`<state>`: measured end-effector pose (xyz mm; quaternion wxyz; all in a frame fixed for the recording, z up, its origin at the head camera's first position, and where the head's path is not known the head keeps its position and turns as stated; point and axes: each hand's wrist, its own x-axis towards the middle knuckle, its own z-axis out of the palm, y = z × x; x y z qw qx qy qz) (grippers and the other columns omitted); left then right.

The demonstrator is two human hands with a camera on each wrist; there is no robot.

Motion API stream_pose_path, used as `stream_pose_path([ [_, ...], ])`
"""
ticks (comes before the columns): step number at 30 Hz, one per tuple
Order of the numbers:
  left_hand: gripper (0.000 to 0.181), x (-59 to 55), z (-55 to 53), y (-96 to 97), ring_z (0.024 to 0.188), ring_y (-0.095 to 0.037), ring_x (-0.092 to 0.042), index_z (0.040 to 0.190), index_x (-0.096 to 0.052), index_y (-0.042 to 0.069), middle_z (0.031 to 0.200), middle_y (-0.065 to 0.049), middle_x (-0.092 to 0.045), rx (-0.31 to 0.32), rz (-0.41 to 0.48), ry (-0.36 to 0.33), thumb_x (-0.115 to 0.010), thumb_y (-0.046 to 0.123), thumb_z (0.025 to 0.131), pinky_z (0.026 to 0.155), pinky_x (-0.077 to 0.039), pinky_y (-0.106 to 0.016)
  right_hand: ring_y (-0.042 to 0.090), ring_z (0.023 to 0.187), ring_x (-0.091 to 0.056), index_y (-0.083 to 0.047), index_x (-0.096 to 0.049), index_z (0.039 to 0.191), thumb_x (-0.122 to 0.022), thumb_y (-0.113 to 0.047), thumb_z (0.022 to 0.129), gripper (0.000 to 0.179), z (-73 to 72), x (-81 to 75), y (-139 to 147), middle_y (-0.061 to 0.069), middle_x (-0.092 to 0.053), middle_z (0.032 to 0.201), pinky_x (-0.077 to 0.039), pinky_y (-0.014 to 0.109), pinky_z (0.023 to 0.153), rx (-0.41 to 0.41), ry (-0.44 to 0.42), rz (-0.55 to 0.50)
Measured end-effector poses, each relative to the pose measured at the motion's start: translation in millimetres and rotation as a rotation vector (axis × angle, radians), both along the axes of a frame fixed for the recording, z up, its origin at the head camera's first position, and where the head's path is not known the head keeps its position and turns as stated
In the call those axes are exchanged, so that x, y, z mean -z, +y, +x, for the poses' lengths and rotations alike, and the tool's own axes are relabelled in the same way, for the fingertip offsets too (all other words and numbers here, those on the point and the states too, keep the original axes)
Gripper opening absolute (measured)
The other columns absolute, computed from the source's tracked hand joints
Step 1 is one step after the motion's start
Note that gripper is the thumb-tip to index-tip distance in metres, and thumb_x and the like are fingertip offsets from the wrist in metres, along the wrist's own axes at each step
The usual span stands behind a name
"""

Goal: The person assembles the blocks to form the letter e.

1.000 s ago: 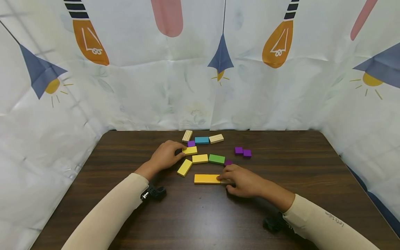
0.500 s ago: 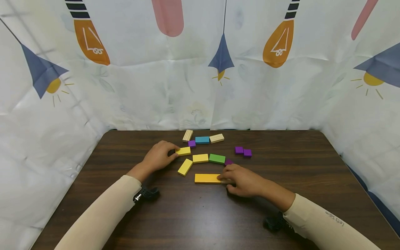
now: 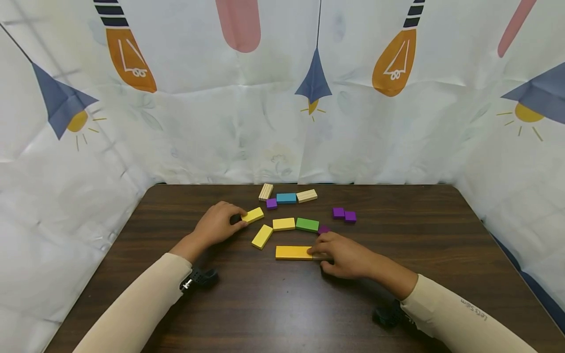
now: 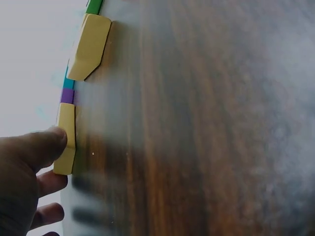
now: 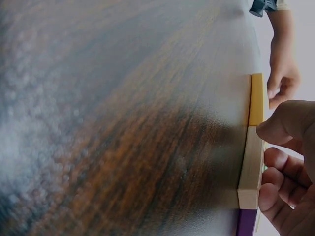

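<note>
My left hand [image 3: 216, 224] pinches one end of a yellow block [image 3: 253, 215] at the left of the group; the left wrist view shows the thumb on that block's [image 4: 68, 118] side. My right hand [image 3: 348, 256] has its thumb and fingers on a plain wooden block [image 5: 251, 169], which lies end to end with an orange-yellow block [image 3: 293, 253]. In the head view the hand covers much of the wooden block. A slanted yellow block [image 3: 262, 237], a flat yellow block [image 3: 284, 224] and a green block [image 3: 307, 225] lie between the hands.
Behind them are a blue block [image 3: 286, 198], two wooden blocks [image 3: 266, 191] and a small purple block [image 3: 271, 204]. Two purple blocks [image 3: 344, 215] sit to the right; another purple block [image 3: 323, 229] is partly behind the right hand. The dark table [image 3: 265, 314] meets a printed cloth [image 3: 198, 137].
My left hand has drawn the yellow block leftward, away from the small purple block, and turned it to a slant. The right hand has stayed in place.
</note>
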<state>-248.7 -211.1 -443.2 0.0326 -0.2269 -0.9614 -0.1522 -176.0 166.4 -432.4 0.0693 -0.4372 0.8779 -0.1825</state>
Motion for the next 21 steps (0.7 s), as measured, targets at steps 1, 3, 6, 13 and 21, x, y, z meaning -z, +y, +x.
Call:
stream_pose_path([
  [1, 0.032, -0.5, 0.5, -0.5, 0.111, -0.032, -0.062, 0.116, -0.078, 0.013, 0.114, -0.006, -0.073, 0.005, 0.001, 0.002, -0.078, 0.034, 0.093, 0.098, -0.047, -0.055, 0.015, 0.108, -0.055, -0.011, -0.07, 0.13, -0.069, -0.011, 0.093, 0.037, 0.0, -0.2, 0.0, 0.0, -0.062, 0.12, -0.052, 0.037, 0.092, -0.001, 0.0, 0.0],
  [3, 0.032, -1.3, 1.4, -1.3, 0.11, -0.032, -0.062, 0.115, -0.078, 0.014, 0.113, -0.006, -0.073, 0.01, 0.001, 0.004, -0.077, 0.037, 0.093, 0.098, -0.047, -0.055, 0.016, 0.109, -0.055, -0.011, -0.07, 0.13, -0.068, -0.011, 0.092, 0.037, 0.2, -0.7, -0.1, 0.0, -0.062, 0.12, -0.052, 0.037, 0.092, -0.002, -0.001, -0.001],
  [6, 0.032, -3.3, 2.7, -2.5, 0.115, -0.032, -0.059, 0.12, -0.076, 0.014, 0.117, -0.007, -0.071, 0.017, 0.016, 0.008, -0.074, 0.033, 0.095, 0.1, -0.044, -0.057, 0.015, 0.109, -0.055, -0.011, -0.07, 0.13, -0.068, -0.011, 0.093, 0.037, 0.4, -1.2, -0.4, 0.0, -0.062, 0.12, -0.052, 0.037, 0.093, -0.002, -0.005, -0.001],
  [13, 0.053, -5.5, -4.9, 0.8, 0.138, -0.035, -0.044, 0.139, -0.064, 0.014, 0.148, -0.009, -0.054, 0.157, -0.008, 0.014, -0.059, 0.0, 0.088, 0.11, -0.037, -0.059, 0.014, 0.106, -0.055, -0.011, -0.07, 0.129, -0.069, -0.011, 0.092, 0.037, 0.6, -1.2, -0.4, 0.0, -0.062, 0.119, -0.052, 0.035, 0.09, 0.001, -0.003, -0.001],
  [21, 0.052, -4.7, -8.8, 6.9, 0.139, -0.04, -0.044, 0.134, -0.068, 0.011, 0.147, -0.007, -0.057, 0.245, -0.007, -0.042, -0.058, -0.003, 0.085, 0.108, -0.037, -0.064, 0.014, 0.107, -0.055, -0.011, -0.07, 0.129, -0.068, -0.011, 0.092, 0.037, 0.8, -0.7, -0.4, 0.0, -0.062, 0.119, -0.052, 0.035, 0.09, -0.003, 0.001, -0.006],
])
